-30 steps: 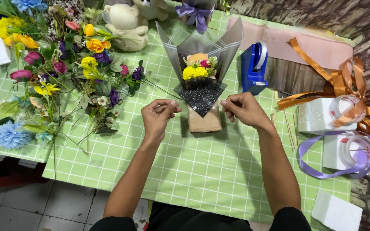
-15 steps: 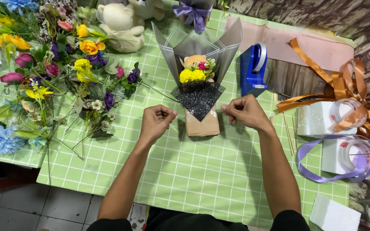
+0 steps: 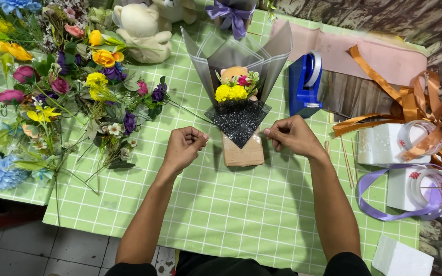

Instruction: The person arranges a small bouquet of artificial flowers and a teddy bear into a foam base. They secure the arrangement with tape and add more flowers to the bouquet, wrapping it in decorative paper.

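Observation:
A small bouquet (image 3: 237,92) stands mid-table, with yellow and pink flowers in grey wrapping paper, a black glittery mesh front and a tan block base (image 3: 241,153). My left hand (image 3: 184,147) is just left of the base, with fingertips pinched together. My right hand (image 3: 293,136) is just right of it, also pinched, with thumb and forefinger pointing at the mesh. Whatever thin thing they may pinch is too fine to see. Neither hand touches the bouquet.
Loose artificial flowers (image 3: 67,87) cover the left of the green checked tablecloth (image 3: 241,214). A cream plush toy (image 3: 141,30) and a purple bow (image 3: 234,13) are at the back. A blue tape dispenser (image 3: 305,84), orange ribbon (image 3: 410,102), purple ribbon (image 3: 410,204) and white foam blocks (image 3: 379,145) lie right.
My left hand has dropped slightly toward me, and the right hand has stayed about where it was. The bouquet has not moved.

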